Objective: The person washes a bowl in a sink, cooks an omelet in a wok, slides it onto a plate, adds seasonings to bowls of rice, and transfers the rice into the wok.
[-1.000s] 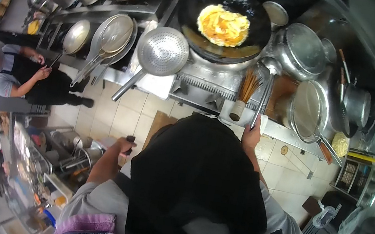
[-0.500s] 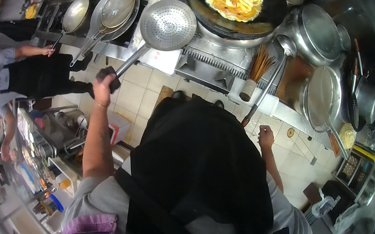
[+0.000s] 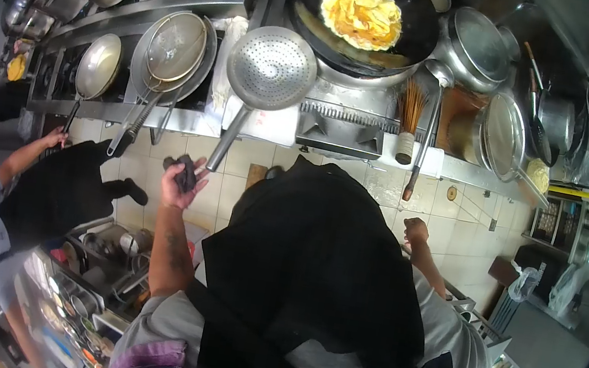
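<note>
My left hand (image 3: 174, 192) holds a dark folded cloth (image 3: 187, 178), with its fingers partly spread beside the handle end of a perforated strainer (image 3: 272, 69). A small gap shows between hand and handle. The strainer rests at the stove's front, over a white cloth (image 3: 273, 125). My right hand (image 3: 416, 231) hangs closed low on the right, below the handle of a ladle (image 3: 420, 146); whether anything is in it is hidden. At the back, a black wok (image 3: 310, 36) holds a yellow egg omelette (image 3: 362, 16).
A bamboo brush (image 3: 409, 125) stands beside the ladle. On the right are a lidded metal pot (image 3: 479, 51) and a mesh strainer (image 3: 504, 132). More mesh strainers (image 3: 175, 50) lie left. A co-worker (image 3: 30, 196) at far left grips a small pan (image 3: 99, 67).
My left hand has let go of the strainer's handle and drawn back, keeping the dark cloth. The strainer now rests at the stove. My view has shifted; my right hand stays low and closed.
</note>
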The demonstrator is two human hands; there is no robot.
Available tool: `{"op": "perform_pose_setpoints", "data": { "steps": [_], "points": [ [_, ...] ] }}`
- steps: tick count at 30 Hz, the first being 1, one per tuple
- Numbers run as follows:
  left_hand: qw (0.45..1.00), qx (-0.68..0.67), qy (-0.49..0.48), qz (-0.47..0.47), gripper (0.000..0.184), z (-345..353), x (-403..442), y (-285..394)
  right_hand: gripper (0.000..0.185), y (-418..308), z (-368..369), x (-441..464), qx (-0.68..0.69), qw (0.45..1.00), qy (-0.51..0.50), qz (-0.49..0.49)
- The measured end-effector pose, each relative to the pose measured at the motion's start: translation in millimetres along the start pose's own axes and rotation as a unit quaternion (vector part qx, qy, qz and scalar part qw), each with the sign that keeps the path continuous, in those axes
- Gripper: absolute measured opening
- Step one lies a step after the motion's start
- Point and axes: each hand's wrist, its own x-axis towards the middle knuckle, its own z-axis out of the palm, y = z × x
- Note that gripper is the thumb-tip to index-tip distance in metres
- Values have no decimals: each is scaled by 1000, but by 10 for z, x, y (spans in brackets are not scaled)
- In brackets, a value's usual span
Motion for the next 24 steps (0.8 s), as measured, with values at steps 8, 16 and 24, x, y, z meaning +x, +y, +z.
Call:
{"op": "perform_pose_setpoints", "data": {
  "steps": [8, 16, 24],
  "points": [
    [800, 542, 107, -232, 42, -1832, 422, -749, 28, -382, 544, -303, -56, 995, 39, -73],
    [926, 341, 80, -140, 39, -1295, 133, 22, 41, -1118, 543, -1440, -101, 989, -70, -78],
    [899, 403, -165, 46, 34, 1342, 29, 870, 56, -2887, -1212, -3327, 189, 910, -106, -355]
  ]
}}
